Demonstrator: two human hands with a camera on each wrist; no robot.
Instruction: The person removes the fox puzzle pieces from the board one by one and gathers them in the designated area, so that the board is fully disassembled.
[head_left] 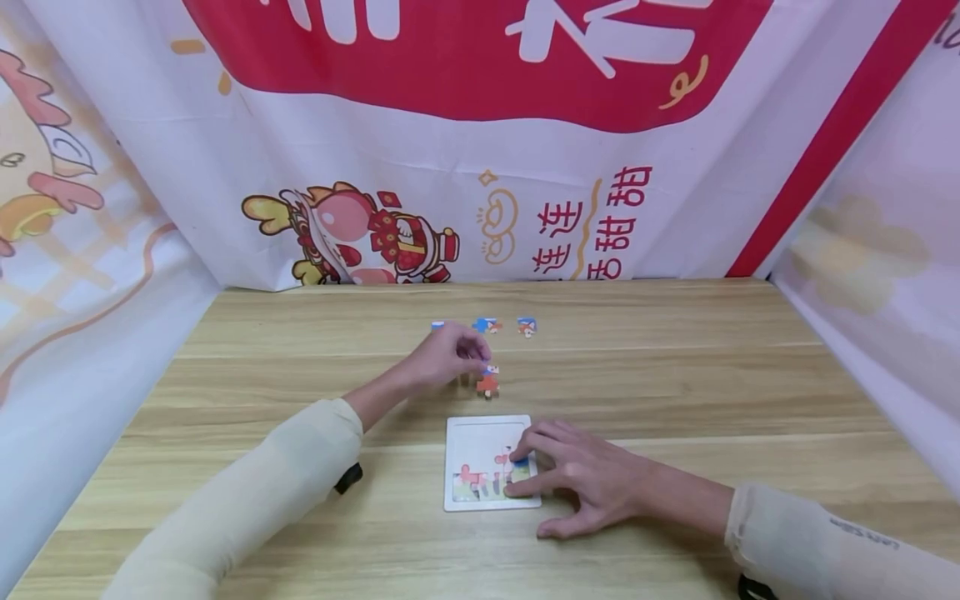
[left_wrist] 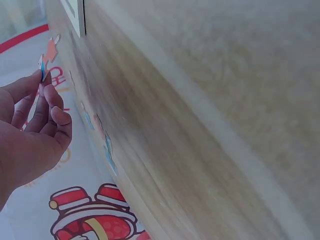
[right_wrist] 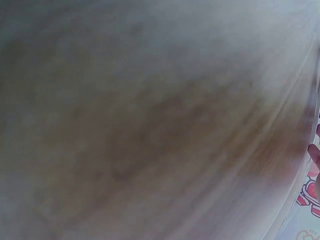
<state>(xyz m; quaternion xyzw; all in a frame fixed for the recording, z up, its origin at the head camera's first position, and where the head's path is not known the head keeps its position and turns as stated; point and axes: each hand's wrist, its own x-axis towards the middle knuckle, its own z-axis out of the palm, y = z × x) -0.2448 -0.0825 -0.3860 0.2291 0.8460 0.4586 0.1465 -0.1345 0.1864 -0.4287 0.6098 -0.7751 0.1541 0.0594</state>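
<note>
Between thumb and index finger, my left hand [head_left: 450, 354] [left_wrist: 37, 117] pinches a jigsaw puzzle piece [head_left: 488, 383] [left_wrist: 51, 51] in orange, blue and white. That hand is beyond the white square puzzle tray [head_left: 480, 433], whose lower part bears fitted pieces [head_left: 471, 481] with pink and green print. My right hand [head_left: 588, 475] rests at the tray's right side, its fingers spread and touching the pieces there, thumb out on the table. Those fingers partly cover the tray's right edge. In the right wrist view only a few fingertips [right_wrist: 314, 154] show at the right edge.
Farther back on the wooden table [head_left: 645, 375] lie a blue-and-orange piece [head_left: 487, 325], another fox-printed piece [head_left: 527, 326], and one partly hidden piece [head_left: 437, 325] behind the left hand. A printed cloth [head_left: 420, 133] hangs along the back edge, with more cloth at both sides.
</note>
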